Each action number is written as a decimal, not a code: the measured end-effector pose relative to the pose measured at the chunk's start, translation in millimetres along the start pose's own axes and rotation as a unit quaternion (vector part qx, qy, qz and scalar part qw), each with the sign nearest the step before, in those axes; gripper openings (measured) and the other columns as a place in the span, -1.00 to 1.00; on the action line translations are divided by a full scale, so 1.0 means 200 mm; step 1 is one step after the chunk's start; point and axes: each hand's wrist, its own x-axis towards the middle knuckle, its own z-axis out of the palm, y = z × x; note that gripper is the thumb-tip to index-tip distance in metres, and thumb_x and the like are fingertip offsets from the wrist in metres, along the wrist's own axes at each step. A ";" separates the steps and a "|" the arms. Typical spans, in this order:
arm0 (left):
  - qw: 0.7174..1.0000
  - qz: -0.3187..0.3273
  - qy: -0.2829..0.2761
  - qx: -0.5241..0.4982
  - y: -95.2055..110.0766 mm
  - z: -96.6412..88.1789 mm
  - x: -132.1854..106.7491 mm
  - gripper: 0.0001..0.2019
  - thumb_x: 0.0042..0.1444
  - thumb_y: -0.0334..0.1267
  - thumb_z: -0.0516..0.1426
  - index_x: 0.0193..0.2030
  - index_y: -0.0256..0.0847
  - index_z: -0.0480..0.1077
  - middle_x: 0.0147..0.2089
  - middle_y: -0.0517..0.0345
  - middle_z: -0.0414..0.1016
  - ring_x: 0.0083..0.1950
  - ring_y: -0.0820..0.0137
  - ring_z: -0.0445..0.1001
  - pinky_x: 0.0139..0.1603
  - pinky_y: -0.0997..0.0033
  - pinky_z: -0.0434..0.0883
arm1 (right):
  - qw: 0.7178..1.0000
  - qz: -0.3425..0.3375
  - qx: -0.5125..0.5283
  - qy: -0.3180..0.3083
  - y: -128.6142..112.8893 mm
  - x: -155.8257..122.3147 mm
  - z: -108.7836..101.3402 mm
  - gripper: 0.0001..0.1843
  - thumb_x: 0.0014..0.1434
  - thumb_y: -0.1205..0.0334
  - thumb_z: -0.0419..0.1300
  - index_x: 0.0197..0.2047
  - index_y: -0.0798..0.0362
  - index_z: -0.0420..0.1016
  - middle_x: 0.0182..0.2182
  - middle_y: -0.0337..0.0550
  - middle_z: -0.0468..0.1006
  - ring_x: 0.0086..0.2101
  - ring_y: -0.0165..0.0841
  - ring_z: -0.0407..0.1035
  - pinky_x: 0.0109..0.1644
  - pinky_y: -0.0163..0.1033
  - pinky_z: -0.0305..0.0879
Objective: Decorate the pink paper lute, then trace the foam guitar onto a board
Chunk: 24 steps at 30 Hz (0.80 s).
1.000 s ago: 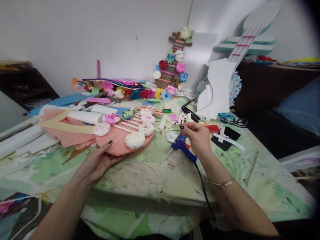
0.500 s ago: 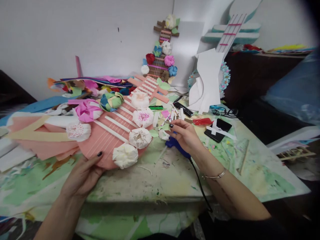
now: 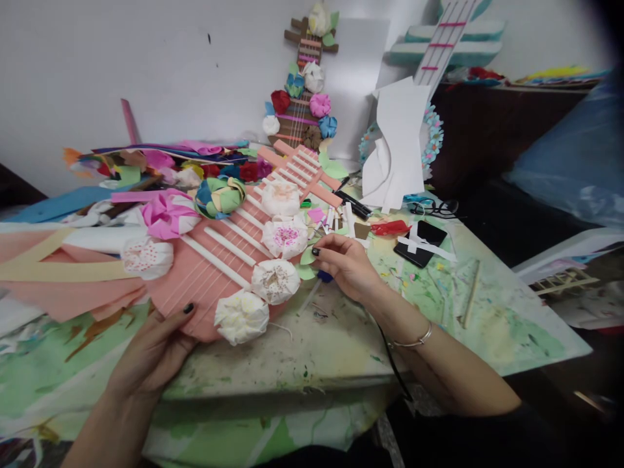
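Note:
My left hand (image 3: 151, 351) grips the lower edge of a pink craft guitar (image 3: 195, 286), thumb on its face. The guitar is tilted, its neck pointing up and away, with white strips and strings across the body. White paper flowers (image 3: 276, 281), a magenta flower (image 3: 166, 214) and a green-and-blue flower (image 3: 220, 197) line its sides. My right hand (image 3: 348, 266) pinches a small green paper leaf (image 3: 307, 255) close to the flowers on the guitar's right side. Beneath that hand, a blue glue gun (image 3: 325, 276) is mostly hidden, its black cord running down.
Behind stands a brown flowered guitar (image 3: 297, 120), with a white paper cutout (image 3: 397, 140) to its right. A black phone (image 3: 422, 244), glasses (image 3: 441, 208) and markers (image 3: 353, 205) lie at right. Coloured paper scraps (image 3: 160, 159) are heaped at the back left.
My right hand has moved left, bringing the leaf to the guitar's right edge and covering more of the glue gun. The left hand still holds the guitar; the view has shifted slightly.

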 end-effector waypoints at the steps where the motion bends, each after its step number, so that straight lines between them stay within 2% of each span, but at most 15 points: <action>1: 1.000 -0.002 0.000 -0.003 0.00 0.00 0.00 -0.51 -0.07 -0.56 0.24 0.04 -0.13 0.45 0.03 0.09 0.55 -0.15 0.37 0.59 -0.03 0.36 0.48 | 1.000 0.004 0.002 0.001 0.00 0.00 0.00 -0.80 -0.19 0.30 0.40 -0.46 0.10 0.47 -0.50 -0.30 0.50 -0.45 -0.53 0.39 -0.28 -0.35 0.40; 6: 1.000 -0.011 0.006 -0.007 0.00 0.01 -0.01 -0.44 -0.08 -0.55 0.26 0.09 -0.09 0.41 0.02 0.09 0.56 -0.11 0.32 0.58 -0.02 0.34 0.48 | 1.000 0.011 0.004 0.000 0.01 0.00 0.00 -0.79 -0.19 0.30 0.42 -0.45 0.10 0.48 -0.50 -0.30 0.52 -0.46 -0.54 0.40 -0.29 -0.38 0.39; 13: 1.000 0.003 -0.009 0.007 0.00 0.01 -0.01 -0.54 -0.08 -0.57 0.24 0.00 -0.16 0.47 0.00 0.09 0.57 -0.15 0.34 0.59 -0.04 0.36 0.49 | 1.000 -0.007 -0.025 -0.008 0.01 0.00 0.00 -0.80 -0.20 0.29 0.41 -0.47 0.10 0.50 -0.52 -0.29 0.52 -0.50 -0.55 0.37 -0.36 -0.40 0.34; 17: 1.000 -0.008 -0.005 0.004 0.00 0.00 -0.01 -0.54 -0.07 -0.56 0.24 0.01 -0.18 0.46 -0.02 0.07 0.58 -0.17 0.32 0.60 -0.06 0.35 0.51 | 0.999 -0.008 -0.033 -0.008 0.03 0.01 -0.01 -0.80 -0.22 0.30 0.43 -0.48 0.10 0.51 -0.54 -0.29 0.52 -0.52 -0.56 0.35 -0.40 -0.42 0.30; 24: 1.000 -0.016 0.009 -0.011 0.00 0.03 -0.01 -0.48 -0.12 -0.58 0.26 0.04 -0.20 0.45 -0.06 0.05 0.59 -0.20 0.33 0.61 -0.10 0.45 0.51 | 0.999 -0.024 -0.042 -0.014 0.04 0.01 -0.01 -0.80 -0.22 0.29 0.42 -0.48 0.08 0.51 -0.55 -0.30 0.52 -0.53 -0.55 0.35 -0.42 -0.41 0.30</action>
